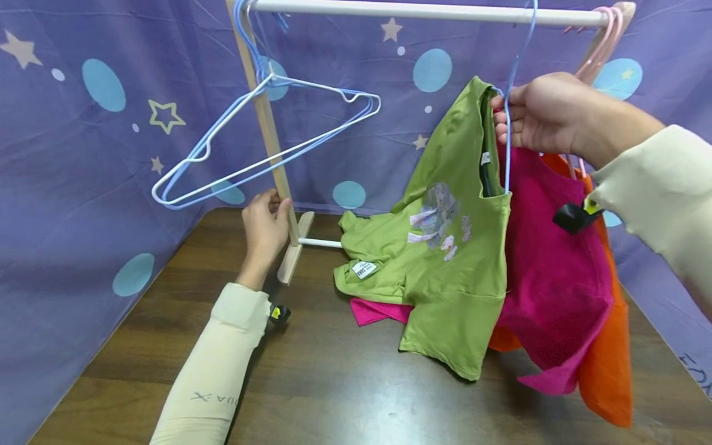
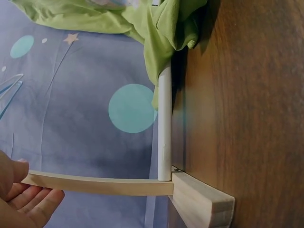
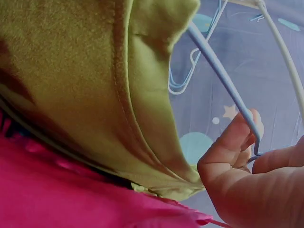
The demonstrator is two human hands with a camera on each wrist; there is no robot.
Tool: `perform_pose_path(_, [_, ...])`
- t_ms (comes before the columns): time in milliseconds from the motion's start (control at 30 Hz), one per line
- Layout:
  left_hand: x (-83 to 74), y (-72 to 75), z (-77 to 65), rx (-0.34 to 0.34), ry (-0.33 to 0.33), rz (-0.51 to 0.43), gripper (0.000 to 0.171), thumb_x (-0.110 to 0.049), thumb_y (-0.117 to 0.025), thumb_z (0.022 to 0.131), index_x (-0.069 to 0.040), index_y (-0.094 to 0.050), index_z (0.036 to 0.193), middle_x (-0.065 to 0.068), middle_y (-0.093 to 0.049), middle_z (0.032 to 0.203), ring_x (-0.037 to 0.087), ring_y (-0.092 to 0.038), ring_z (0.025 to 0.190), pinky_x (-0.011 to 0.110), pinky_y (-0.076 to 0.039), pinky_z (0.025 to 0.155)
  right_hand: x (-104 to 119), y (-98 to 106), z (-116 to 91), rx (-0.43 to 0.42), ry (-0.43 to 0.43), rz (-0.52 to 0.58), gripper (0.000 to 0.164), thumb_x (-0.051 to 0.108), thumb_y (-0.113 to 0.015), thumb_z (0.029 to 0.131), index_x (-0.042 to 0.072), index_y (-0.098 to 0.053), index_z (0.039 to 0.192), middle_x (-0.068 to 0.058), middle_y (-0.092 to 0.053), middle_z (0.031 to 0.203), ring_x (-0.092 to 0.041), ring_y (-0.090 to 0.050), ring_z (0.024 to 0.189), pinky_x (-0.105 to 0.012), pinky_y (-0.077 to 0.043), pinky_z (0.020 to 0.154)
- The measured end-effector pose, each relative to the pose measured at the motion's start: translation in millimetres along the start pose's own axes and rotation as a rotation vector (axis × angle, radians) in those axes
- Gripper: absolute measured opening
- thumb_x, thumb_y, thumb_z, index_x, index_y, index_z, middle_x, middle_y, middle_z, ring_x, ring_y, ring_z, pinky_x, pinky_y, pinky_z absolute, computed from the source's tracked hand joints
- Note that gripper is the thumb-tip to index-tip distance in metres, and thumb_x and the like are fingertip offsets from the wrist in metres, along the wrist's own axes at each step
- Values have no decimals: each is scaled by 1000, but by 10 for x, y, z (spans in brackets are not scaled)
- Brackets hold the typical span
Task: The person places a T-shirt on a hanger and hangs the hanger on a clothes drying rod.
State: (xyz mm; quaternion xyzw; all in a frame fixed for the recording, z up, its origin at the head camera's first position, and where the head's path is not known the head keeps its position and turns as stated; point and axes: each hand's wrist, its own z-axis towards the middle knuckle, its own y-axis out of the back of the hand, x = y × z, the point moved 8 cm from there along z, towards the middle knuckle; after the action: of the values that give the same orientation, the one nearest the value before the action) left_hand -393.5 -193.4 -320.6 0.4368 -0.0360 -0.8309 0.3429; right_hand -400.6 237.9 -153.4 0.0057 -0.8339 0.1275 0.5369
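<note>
My left hand (image 1: 266, 225) grips the wooden side post (image 1: 271, 139) of a small clothes rack, low down; in the left wrist view the thumb and fingers (image 2: 45, 206) wrap round it. My right hand (image 1: 547, 114) pinches a blue wire hanger (image 3: 218, 69) near the base of its hook, at the neck of a green shirt (image 1: 445, 272). The hook reaches up to the white top rod (image 1: 423, 10). The shirt has a printed front and hangs tilted, one shoulder high, its left part spread low toward the rack's base.
A magenta garment (image 1: 556, 259) and an orange one (image 1: 614, 352) hang behind the green shirt at the right. Pink hangers (image 1: 612, 37) sit at the rod's right end. A white hanger (image 1: 308, 84) and blue ones hang at the left. The rack stands on a brown wooden table (image 1: 311, 377).
</note>
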Motion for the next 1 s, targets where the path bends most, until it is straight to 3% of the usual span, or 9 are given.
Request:
perform_pose_path(167, [6,12,-7,-16,-6,10,24,-2,-65,98,13,-67,116,28,-70,106,39,-72,94,44,-60,84,0,63,-13,-42,15,-41,47,26,-23,113,2,-61,98,-11,-60,84,-21,-59,75,-34,-55,69])
perform_pose_path(400, [7,32,-3,-25,-5,29,25,-2,-63,99,14,-67,118,28,-70,109,40,-71,96,46,-58,86,47,134,-95,-80,-3,1,28,21,-22,112,6,-46,107,-14,-65,91,-27,-63,79,-40,-58,75])
perform_pose_path(633, [37,34,13,-18,11,33,25,3,-61,98,14,-67,119,28,-70,109,41,-69,97,47,-54,92,89,123,-171,-92,19,-92,26,9,-31,110,0,-54,102,-13,-65,88,-25,-66,78,-36,-58,74])
perform_pose_path(733, [48,35,20,-18,15,36,24,2,-62,98,13,-67,119,28,-70,110,41,-70,97,47,-54,91,107,88,-215,-124,93,-225,25,4,-35,109,0,-57,97,-11,-66,83,-22,-67,74,-33,-59,70])
perform_pose_path(800, [53,37,22,-18,13,39,24,1,-63,98,12,-67,119,28,-70,110,41,-70,97,47,-56,90,126,55,-263,-171,166,-369,26,-1,-37,106,0,-59,93,-9,-67,78,-19,-68,69,-30,-60,68])
perform_pose_path(1000, [59,54,3,-29,-12,33,24,0,-65,97,12,-69,117,28,-71,107,40,-72,92,45,-59,83,215,-79,-490,-422,375,-1025,26,1,-48,93,3,-70,79,3,-65,57,-9,-61,52,-24,-54,53])
